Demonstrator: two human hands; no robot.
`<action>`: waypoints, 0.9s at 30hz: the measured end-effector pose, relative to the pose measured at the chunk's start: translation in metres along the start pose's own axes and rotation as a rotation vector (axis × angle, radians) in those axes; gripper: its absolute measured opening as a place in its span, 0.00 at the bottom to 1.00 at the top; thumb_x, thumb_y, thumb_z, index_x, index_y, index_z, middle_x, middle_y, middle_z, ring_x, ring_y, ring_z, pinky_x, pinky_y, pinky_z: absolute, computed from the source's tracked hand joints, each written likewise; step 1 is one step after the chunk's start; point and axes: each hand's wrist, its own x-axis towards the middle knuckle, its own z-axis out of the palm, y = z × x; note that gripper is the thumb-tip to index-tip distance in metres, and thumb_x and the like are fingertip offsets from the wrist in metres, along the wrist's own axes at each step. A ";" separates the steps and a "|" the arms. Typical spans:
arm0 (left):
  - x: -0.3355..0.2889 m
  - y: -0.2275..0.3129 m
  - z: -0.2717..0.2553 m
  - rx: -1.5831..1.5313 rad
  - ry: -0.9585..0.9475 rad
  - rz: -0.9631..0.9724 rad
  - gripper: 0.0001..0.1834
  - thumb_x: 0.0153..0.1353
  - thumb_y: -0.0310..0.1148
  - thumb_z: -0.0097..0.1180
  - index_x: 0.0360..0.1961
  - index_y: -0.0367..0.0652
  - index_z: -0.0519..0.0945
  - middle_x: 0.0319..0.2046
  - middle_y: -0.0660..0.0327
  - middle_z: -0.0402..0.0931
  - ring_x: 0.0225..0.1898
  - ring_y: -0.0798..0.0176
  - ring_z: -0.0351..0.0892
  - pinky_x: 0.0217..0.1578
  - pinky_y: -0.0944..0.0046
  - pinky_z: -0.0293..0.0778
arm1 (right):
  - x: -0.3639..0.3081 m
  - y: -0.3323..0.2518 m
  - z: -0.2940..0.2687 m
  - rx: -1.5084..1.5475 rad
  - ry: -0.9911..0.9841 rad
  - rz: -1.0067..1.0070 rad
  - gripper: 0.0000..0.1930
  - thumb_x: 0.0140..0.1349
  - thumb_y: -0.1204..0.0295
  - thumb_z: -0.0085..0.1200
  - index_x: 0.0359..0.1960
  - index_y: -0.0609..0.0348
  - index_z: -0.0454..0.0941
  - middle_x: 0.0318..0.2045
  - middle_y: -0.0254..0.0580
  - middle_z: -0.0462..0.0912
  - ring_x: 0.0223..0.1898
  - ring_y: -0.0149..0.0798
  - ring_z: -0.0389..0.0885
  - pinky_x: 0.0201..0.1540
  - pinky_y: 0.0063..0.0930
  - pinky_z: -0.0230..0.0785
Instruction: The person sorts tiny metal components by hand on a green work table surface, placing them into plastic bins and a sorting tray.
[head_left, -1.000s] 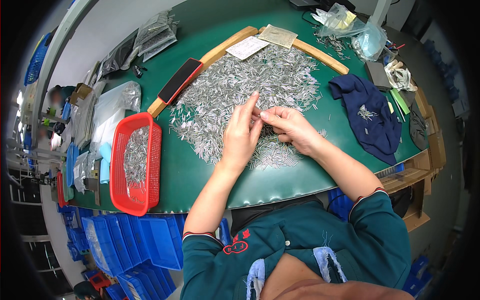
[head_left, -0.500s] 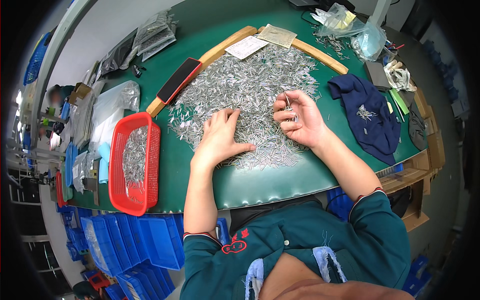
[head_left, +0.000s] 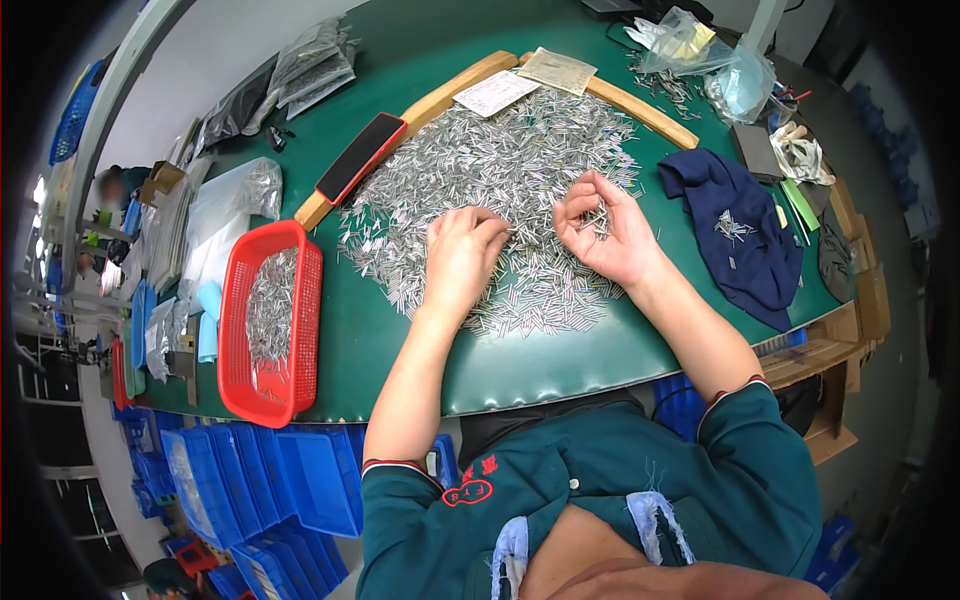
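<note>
A broad heap of small silvery metal pins [head_left: 520,150] spreads over the green tabletop. My left hand [head_left: 463,255] rests over the middle of the heap, its fingers bent down and drawn together; what they hold, if anything, is hidden. To its right, my right hand [head_left: 615,240] is turned palm up above the heap. Its fingers curl over a few metal pins [head_left: 600,220] lying in them. Left of the heap stands a red perforated plastic basket [head_left: 307,340] with many more pins inside.
Wooden strips [head_left: 640,113] border the heap at the back, with paper slips [head_left: 495,92] and a red-edged phone [head_left: 362,157] on them. A dark blue cloth [head_left: 735,265] with loose pins lies at right. Plastic bags [head_left: 740,85] sit far right. Blue bins [head_left: 315,480] stand below the table's left edge.
My left hand has moved right and its spread fingers have drawn together. My right hand's raised pin no longer stands up between thumb and finger; its fingers have curled in more.
</note>
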 end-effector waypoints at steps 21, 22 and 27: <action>0.001 0.026 -0.009 -0.566 0.071 -0.129 0.08 0.52 0.26 0.55 0.35 0.40 0.78 0.28 0.58 0.75 0.30 0.61 0.75 0.32 0.66 0.70 | -0.009 0.030 0.007 -1.343 0.133 -0.077 0.14 0.58 0.57 0.52 0.24 0.52 0.71 0.13 0.18 0.60 0.12 0.14 0.48 0.13 0.13 0.36; 0.001 0.026 -0.008 -0.567 0.071 -0.128 0.08 0.52 0.26 0.55 0.35 0.40 0.78 0.28 0.58 0.75 0.30 0.61 0.75 0.32 0.66 0.70 | -0.009 0.030 0.007 -1.344 0.133 -0.077 0.14 0.58 0.57 0.52 0.24 0.52 0.71 0.13 0.18 0.60 0.12 0.14 0.48 0.13 0.13 0.36; 0.000 0.025 -0.008 -0.592 0.105 -0.164 0.08 0.52 0.27 0.56 0.35 0.40 0.79 0.28 0.59 0.76 0.30 0.62 0.76 0.32 0.66 0.71 | -0.010 0.030 0.011 -1.371 0.176 -0.135 0.13 0.58 0.57 0.52 0.26 0.52 0.73 0.13 0.17 0.59 0.13 0.14 0.48 0.13 0.13 0.36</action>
